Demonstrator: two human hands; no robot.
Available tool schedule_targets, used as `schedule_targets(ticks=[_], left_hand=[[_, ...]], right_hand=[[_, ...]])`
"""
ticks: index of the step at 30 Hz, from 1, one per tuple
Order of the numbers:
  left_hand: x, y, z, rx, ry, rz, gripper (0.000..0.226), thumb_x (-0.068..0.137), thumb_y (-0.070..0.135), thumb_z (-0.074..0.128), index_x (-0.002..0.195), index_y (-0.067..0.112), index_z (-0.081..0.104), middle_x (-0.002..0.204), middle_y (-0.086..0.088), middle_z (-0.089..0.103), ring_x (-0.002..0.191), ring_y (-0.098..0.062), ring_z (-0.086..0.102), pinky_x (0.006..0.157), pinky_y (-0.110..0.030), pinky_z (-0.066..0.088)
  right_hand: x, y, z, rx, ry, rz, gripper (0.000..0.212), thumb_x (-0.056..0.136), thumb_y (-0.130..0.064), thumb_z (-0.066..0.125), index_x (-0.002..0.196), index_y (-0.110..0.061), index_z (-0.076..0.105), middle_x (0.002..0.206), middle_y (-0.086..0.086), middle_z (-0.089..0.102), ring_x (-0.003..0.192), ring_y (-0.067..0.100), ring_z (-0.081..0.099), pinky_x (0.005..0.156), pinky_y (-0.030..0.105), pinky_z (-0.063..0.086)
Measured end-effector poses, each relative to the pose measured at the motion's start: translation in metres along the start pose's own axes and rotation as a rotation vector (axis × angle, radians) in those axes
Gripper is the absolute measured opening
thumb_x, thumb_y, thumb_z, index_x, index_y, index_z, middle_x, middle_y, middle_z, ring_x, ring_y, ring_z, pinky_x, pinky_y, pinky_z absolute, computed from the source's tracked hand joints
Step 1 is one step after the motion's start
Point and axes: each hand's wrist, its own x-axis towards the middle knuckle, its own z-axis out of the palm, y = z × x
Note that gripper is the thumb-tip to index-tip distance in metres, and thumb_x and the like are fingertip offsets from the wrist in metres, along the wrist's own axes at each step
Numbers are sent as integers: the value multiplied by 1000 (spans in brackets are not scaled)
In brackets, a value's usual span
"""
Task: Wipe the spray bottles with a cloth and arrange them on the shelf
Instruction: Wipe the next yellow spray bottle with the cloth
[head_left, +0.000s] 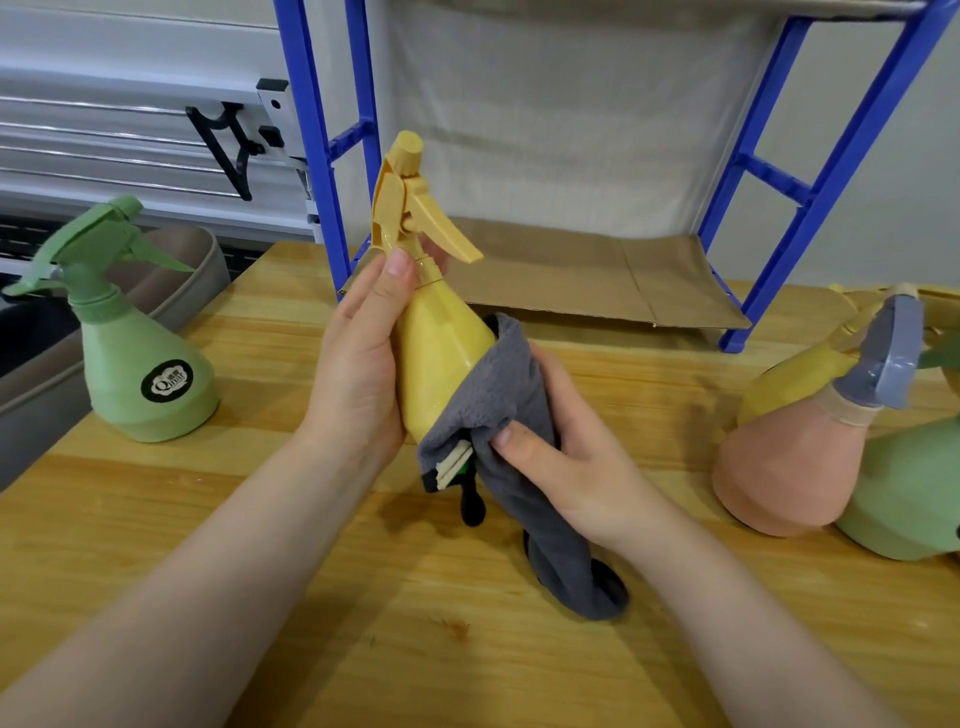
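A yellow spray bottle (439, 338) is held up over the wooden table, nozzle pointing up. My left hand (363, 358) grips its left side and neck, thumb near the collar. My right hand (550, 441) holds a grey cloth (498, 400) wrapped round the bottle's lower right side and base; the cloth's tail hangs down to the table. A green spray bottle (140, 364) stands upright at the left. The blue shelf frame (332, 156) stands behind, with a brown paper-lined bottom level (597, 280).
At the right lie a pink bottle with a grey-blue trigger (789, 457), another green bottle (904, 499) and a yellow one (795, 374), bunched together. A grey tub (171, 291) sits off the table's left edge. The wooden table (415, 649) spreads below my arms.
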Motion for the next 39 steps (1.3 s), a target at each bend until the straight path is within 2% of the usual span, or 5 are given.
schedule_targets(ticks=[11, 17, 22, 34, 39], left_hand=[[-21, -14, 15, 3, -316, -58, 23, 92, 19, 53, 110, 10, 63, 103, -5, 70, 99, -18, 66, 84, -29, 54], [-26, -20, 23, 68, -221, -205, 24, 77, 38, 55, 93, 25, 69, 85, 9, 74, 91, -15, 67, 80, -28, 56], [-22, -17, 22, -30, -174, -175, 23, 85, 23, 56, 95, 8, 70, 91, -8, 74, 86, -18, 71, 79, -27, 58], [-1, -9, 9, -251, 15, -184, 28, 101, 29, 44, 103, 17, 69, 100, -2, 73, 87, -12, 69, 72, -30, 57], [8, -3, 5, -308, 120, -127, 30, 102, 30, 43, 121, 14, 60, 108, -1, 69, 110, -13, 63, 89, -30, 54]], right_hand=[[0, -4, -2, -213, 144, -34, 49, 76, -46, 68, 121, -35, 53, 108, -19, 68, 102, -1, 65, 82, 20, 52], [1, -9, -4, -178, 293, -36, 14, 81, -34, 72, 93, -35, 64, 90, -16, 71, 86, 1, 68, 73, 24, 53], [1, 1, 7, -239, 272, -5, 33, 75, -46, 70, 104, -39, 57, 97, -18, 70, 90, -1, 67, 73, 23, 54], [-2, 10, 17, -268, 247, -2, 69, 72, -57, 67, 132, -40, 39, 125, -17, 58, 113, 1, 59, 91, 29, 53], [-3, 10, 16, -306, 214, 15, 73, 79, -55, 65, 139, -47, 25, 133, -22, 52, 120, -5, 52, 94, 21, 48]])
